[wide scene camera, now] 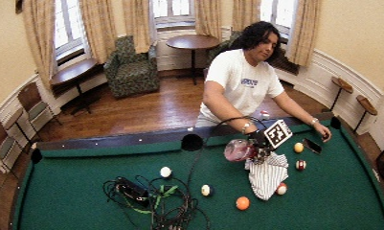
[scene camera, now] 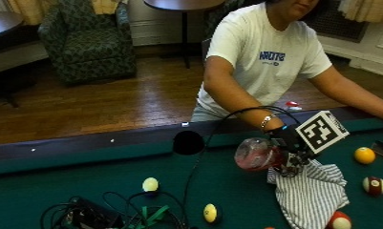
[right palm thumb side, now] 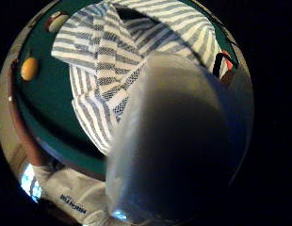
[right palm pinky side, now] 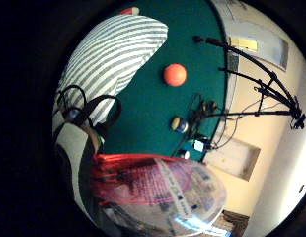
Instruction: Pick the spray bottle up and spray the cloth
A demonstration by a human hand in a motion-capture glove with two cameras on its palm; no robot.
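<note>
Black-gloved right hand (scene camera: pixel 286 145) is up off the green felt table (scene camera: pixel 83 176), fingers curled round the clear, red-labelled plastic spray bottle (scene camera: pixel 256 154), held sideways just above the grey-and-white striped cloth (scene camera: pixel 310 191) crumpled below.

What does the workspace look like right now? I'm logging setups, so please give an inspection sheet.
Surface: green pool table.
Job's things: bottle held tilted above the striped cloth, which lies crumpled on the felt.
Clutter: balls, including a yellow one, a striped one and an orange one.
Hand: gloved right hand grips the bottle.
Cables: tangled bundle on the felt.
Surroundings: armchair, round tables, wood floor.
</note>
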